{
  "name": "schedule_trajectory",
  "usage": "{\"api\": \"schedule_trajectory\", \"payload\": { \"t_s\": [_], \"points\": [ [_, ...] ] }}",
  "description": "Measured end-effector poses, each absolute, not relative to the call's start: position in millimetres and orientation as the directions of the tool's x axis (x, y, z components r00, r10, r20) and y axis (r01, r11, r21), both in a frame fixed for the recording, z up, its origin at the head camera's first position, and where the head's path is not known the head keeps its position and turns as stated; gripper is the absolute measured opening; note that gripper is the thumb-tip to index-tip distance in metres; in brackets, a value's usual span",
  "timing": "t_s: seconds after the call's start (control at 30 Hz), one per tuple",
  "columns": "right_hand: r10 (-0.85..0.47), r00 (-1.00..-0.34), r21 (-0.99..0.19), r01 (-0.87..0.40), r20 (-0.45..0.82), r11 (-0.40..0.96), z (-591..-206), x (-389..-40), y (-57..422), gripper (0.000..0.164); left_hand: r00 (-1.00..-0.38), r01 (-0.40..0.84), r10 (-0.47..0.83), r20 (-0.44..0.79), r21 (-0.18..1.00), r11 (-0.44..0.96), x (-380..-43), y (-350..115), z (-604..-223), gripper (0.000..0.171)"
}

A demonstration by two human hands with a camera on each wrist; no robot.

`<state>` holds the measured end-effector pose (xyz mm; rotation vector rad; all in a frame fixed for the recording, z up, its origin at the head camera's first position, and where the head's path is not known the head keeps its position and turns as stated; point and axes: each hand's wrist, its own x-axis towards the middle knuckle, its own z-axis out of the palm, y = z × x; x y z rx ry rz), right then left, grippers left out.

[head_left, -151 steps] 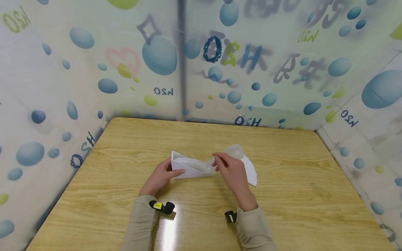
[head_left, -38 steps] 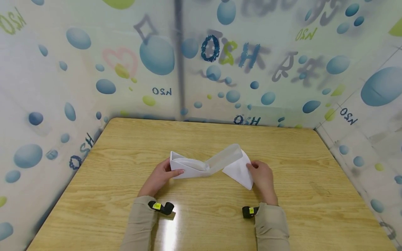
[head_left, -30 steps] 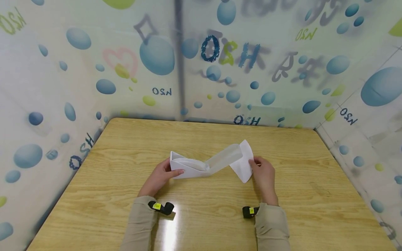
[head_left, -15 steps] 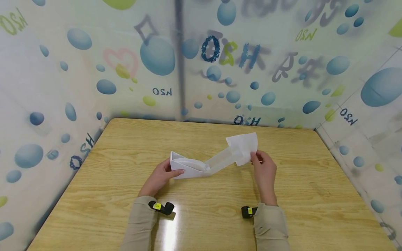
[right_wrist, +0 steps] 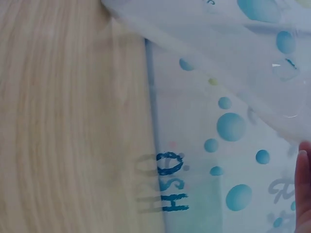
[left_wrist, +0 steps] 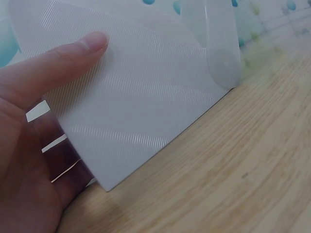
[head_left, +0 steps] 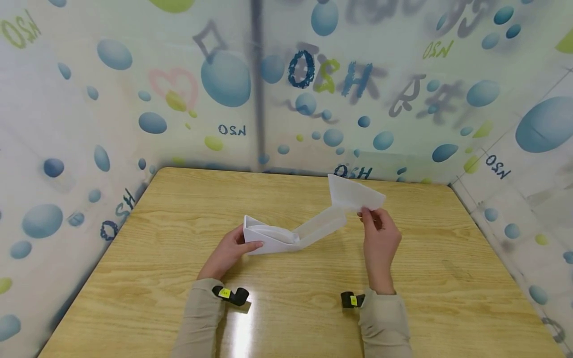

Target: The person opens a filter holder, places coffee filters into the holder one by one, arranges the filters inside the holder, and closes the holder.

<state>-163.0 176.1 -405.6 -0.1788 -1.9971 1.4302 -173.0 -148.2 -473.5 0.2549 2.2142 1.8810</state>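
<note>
My left hand grips the left end of a white ribbed box, thumb on its front wall and fingers behind. In the left wrist view the lower edge of that ribbed box is close over the table. Pale rounded sheets stand inside it. Its translucent lid is swung open to the right. Above the lid's far end, my right hand pinches a white paper filter by its lower right edge. The same filter spans the top of the right wrist view.
The wooden table runs back to a wall sheet printed with blue and green drops and letters. Black wrist cameras sit at both cuffs.
My right hand has moved from beside the lid to the box's right, turning the filter and lifting it up and away past the lid's end. My left hand and the box stay put.
</note>
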Motion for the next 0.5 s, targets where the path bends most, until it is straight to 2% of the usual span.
{"api": "schedule_trajectory", "payload": {
  "t_s": [0.33,0.5],
  "points": [
    [0.466,-0.708,-0.842,-0.372,0.53,0.391,-386.1,-153.7,162.3,0.022,-0.959,-0.017,0.278,-0.062,0.987,0.159,-173.5,-147.9,-473.3,0.049],
    [0.391,-0.691,-0.781,-0.432,0.608,0.451,-384.3,-153.8,152.2,0.016,-0.96,-0.025,0.272,-0.071,0.985,0.169,-172.0,-147.9,-471.2,0.052]
  ]
}}
